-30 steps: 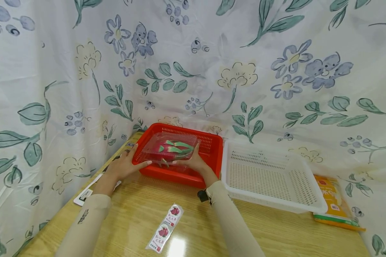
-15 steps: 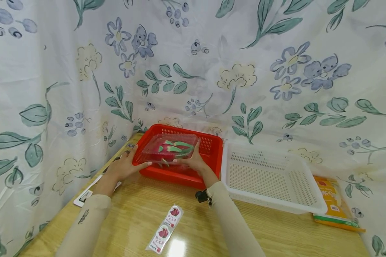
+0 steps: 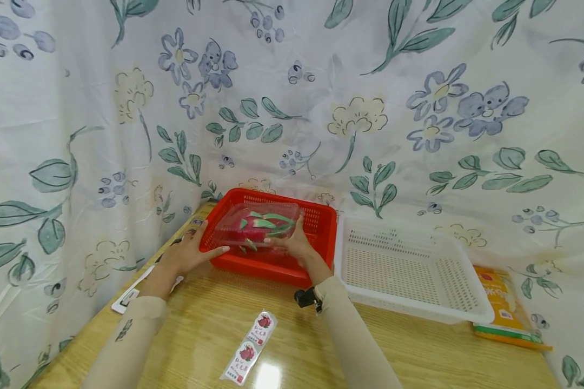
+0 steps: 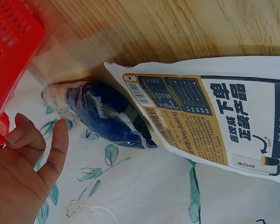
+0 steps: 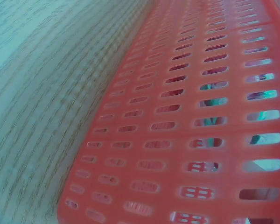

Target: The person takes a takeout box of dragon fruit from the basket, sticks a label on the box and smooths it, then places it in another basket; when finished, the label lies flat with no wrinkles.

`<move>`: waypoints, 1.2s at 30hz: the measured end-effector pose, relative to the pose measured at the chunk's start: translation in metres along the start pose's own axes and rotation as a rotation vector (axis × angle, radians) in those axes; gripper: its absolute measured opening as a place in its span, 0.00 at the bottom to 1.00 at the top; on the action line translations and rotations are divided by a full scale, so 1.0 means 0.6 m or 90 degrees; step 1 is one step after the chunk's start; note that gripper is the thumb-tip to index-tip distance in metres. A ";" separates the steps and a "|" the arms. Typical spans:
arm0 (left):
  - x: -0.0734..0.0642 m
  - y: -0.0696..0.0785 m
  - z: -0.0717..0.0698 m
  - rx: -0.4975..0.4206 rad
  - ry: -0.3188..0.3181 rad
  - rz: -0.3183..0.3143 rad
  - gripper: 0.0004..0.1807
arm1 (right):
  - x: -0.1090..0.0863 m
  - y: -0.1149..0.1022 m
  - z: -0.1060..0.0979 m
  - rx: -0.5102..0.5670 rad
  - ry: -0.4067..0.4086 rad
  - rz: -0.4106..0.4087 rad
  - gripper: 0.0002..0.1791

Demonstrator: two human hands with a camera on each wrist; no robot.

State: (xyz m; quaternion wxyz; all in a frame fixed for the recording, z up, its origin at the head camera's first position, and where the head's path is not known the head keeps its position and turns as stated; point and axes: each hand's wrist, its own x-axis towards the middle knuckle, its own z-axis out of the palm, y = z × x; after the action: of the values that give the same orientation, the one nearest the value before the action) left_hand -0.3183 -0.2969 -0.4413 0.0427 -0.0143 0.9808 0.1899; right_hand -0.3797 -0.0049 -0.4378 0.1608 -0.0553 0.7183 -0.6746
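Observation:
In the head view a red basket [image 3: 272,268] stands against the curtain. A clear plastic box [image 3: 231,216] lies in it, a pink dragon fruit [image 3: 253,229] with green scales showing through. My right hand [image 3: 297,246] grips the box's right end, thumb along the front and fingers at the far side. At the basket's front left corner is my left hand [image 3: 187,254], fingers spread, thumb reaching over the front rim. The left wrist view shows two of its fingers standing loosely apart beside the red rim. Only the basket's slotted wall shows in the right wrist view.
A white basket [image 3: 394,265] stands right of the red one, with an orange packet [image 3: 506,308] beyond. A strip of dragon fruit stickers [image 3: 248,348] lies in front on the wooden table. At left are a white printed pouch [image 4: 186,116] and a dark blue packet [image 4: 112,114].
The right hand's thumb has shifted slightly up along the box's front edge, and its wrist has turned a little. The left hand has stayed nearly still.

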 end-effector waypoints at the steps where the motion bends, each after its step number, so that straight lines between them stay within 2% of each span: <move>1: 0.001 0.001 0.000 0.000 0.000 -0.001 0.66 | -0.002 -0.001 -0.002 0.004 0.004 0.001 0.67; 8: 0.001 0.004 0.004 -0.006 -0.008 -0.001 0.65 | -0.012 -0.005 -0.012 0.020 0.017 -0.002 0.68; 15: -0.002 0.006 -0.001 -0.001 -0.015 -0.003 0.65 | -0.024 -0.010 -0.015 0.033 0.017 -0.023 0.67; 22: -0.001 0.012 -0.005 0.003 -0.020 -0.005 0.64 | -0.035 -0.019 -0.017 0.035 0.018 -0.023 0.68; 28: -0.005 0.013 -0.006 0.008 -0.016 -0.006 0.64 | -0.044 -0.023 -0.022 0.069 0.007 -0.045 0.64; 36: -0.006 0.009 -0.005 0.022 -0.020 -0.007 0.64 | -0.056 -0.032 -0.031 0.076 0.005 -0.069 0.64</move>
State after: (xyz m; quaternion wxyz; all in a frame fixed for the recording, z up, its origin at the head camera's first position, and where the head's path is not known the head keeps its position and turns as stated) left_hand -0.3154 -0.2929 -0.4359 0.0592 -0.0163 0.9830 0.1729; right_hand -0.3562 0.0214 -0.4130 0.1245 -0.0819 0.6734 -0.7241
